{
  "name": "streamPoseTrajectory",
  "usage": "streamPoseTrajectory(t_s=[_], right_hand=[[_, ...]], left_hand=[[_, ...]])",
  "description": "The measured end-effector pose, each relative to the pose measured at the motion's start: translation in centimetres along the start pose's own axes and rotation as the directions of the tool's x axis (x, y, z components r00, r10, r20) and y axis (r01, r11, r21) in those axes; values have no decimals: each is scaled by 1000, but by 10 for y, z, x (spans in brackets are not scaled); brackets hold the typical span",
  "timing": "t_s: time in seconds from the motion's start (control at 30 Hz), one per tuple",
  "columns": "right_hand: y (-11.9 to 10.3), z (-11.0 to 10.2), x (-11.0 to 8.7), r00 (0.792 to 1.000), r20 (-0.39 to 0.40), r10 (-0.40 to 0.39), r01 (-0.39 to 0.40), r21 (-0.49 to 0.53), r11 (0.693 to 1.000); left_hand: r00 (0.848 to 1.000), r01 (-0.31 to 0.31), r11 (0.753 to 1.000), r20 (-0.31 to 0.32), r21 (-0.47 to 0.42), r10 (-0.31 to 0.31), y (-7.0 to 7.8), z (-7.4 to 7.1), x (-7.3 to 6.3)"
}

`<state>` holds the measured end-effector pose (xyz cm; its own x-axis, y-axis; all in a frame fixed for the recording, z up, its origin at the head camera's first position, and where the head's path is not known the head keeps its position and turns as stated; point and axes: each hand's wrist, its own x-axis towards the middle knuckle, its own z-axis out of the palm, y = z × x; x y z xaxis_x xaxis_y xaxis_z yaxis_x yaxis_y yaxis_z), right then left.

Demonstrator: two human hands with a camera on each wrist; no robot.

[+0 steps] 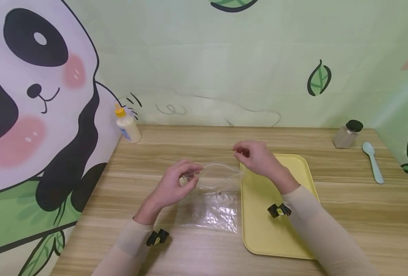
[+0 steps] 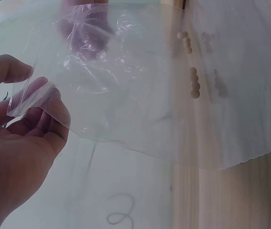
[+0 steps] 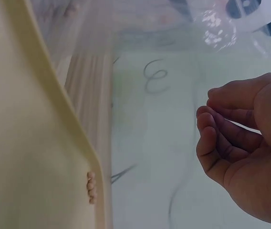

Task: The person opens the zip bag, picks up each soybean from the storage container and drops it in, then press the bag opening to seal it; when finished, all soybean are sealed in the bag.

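A clear plastic zip bag hangs from the thumb and fingers of my left hand, which pinch the left end of its zip edge. In the left wrist view, the left hand grips the corner of the bag. Beyond the bag's right end, my right hand is held over the far left corner of a yellow tray. Its fingers bend loosely with nothing visible between them, and the right wrist view also shows this hand apart from the bag.
A white bottle with a yellow cap stands at the far left. At the far right are a black-lidded jar and a pale blue spoon. Tan bead-like rows show in the left wrist view; whether they are inside the bag I cannot tell.
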<state>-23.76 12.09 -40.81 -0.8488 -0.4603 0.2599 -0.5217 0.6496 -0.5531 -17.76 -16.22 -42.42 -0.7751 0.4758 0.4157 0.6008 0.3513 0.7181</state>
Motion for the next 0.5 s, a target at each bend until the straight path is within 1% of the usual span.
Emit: streamPoseTrajectory(t_s=[0.27, 0.5], right_hand=[[18, 6, 3, 996, 27, 81, -80, -23, 997], [31, 14, 5, 993, 35, 111, -110, -25, 994]], left_hand=[[1000, 4, 1000, 1, 1, -4, 2, -1, 0], [1000, 1, 1000, -3, 14, -1, 2, 0, 0]])
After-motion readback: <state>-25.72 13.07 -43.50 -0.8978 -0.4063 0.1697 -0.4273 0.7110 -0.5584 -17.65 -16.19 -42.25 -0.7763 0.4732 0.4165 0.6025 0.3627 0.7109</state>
